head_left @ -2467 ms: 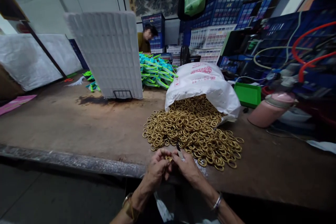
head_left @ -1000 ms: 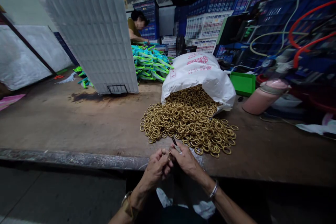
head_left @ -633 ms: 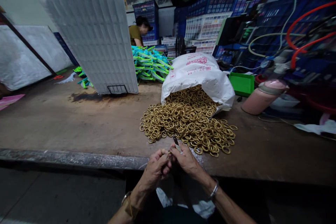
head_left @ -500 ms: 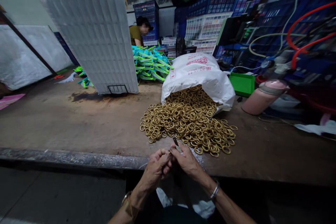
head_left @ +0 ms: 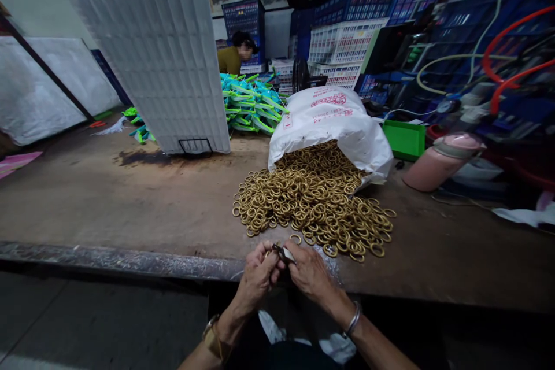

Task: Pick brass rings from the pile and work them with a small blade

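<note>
A heap of brass rings (head_left: 314, 205) spills from a white sack (head_left: 332, 124) onto the brown workbench (head_left: 130, 202). At the bench's near edge my left hand (head_left: 258, 277) and my right hand (head_left: 310, 272) meet, fingers curled. My left hand pinches a small brass ring. A small dark tool (head_left: 284, 253) sticks out of my closed right hand, its tip pointing left at that ring. One loose ring (head_left: 295, 239) lies just beyond my fingers.
A white gridded tray (head_left: 160, 63) stands upright at the back left. Teal and green plastic parts (head_left: 247, 104) pile behind it, where another person (head_left: 236, 58) works. A green bin (head_left: 405, 140), a pink flask (head_left: 442, 165), hoses and blue crates crowd the right.
The tool in my right hand has tipped from upright to pointing left toward my left fingers. A loose ring now lies apart from the heap near my hands. The far person has shifted.
</note>
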Demonstrator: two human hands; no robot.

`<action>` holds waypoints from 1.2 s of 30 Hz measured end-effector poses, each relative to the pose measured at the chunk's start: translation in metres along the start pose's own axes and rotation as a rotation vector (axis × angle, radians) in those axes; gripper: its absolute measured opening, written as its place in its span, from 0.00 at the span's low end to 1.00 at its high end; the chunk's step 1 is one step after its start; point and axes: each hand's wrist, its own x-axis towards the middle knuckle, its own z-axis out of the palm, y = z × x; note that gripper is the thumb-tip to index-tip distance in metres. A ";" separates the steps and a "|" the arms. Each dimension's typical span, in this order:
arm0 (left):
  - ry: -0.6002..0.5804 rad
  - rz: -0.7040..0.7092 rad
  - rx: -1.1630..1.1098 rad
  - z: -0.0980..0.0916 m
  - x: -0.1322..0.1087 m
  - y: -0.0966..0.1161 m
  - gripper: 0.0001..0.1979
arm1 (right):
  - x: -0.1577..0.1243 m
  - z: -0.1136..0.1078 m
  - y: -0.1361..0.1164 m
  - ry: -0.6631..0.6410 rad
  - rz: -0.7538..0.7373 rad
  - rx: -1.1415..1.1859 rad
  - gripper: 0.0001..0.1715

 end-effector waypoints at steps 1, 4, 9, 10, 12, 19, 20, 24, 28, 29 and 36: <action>0.003 0.004 0.011 0.000 0.001 -0.001 0.16 | 0.000 0.000 -0.001 -0.014 0.000 -0.009 0.11; 0.016 -0.001 0.034 -0.002 0.003 -0.003 0.16 | 0.002 0.001 -0.003 -0.053 -0.010 -0.008 0.13; -0.001 0.007 0.042 -0.004 -0.001 -0.001 0.15 | 0.003 0.001 0.001 -0.089 0.041 -0.056 0.15; -0.028 0.005 0.035 -0.003 -0.003 0.001 0.15 | 0.004 0.001 0.003 -0.082 0.064 -0.080 0.15; -0.095 -0.011 -0.004 -0.001 -0.009 0.004 0.14 | 0.007 -0.001 0.005 -0.054 0.092 -0.119 0.14; -0.118 -0.128 -0.328 0.000 -0.014 0.000 0.12 | 0.039 -0.016 0.007 0.123 0.134 -0.231 0.14; -0.108 -0.140 -0.333 -0.001 -0.013 -0.001 0.13 | 0.045 -0.018 0.007 0.133 0.140 -0.259 0.16; -0.044 -0.159 -0.329 -0.004 -0.010 -0.004 0.13 | 0.068 -0.023 0.009 0.105 0.151 -0.397 0.18; -0.031 -0.193 -0.406 -0.006 -0.010 0.001 0.12 | 0.078 -0.022 0.006 0.044 0.163 -0.478 0.13; -0.034 -0.207 -0.427 -0.007 -0.010 0.001 0.13 | 0.079 -0.022 0.006 0.049 0.161 -0.482 0.13; -0.022 -0.274 -0.586 -0.018 -0.005 -0.009 0.11 | 0.069 -0.024 0.010 0.096 0.133 -0.362 0.11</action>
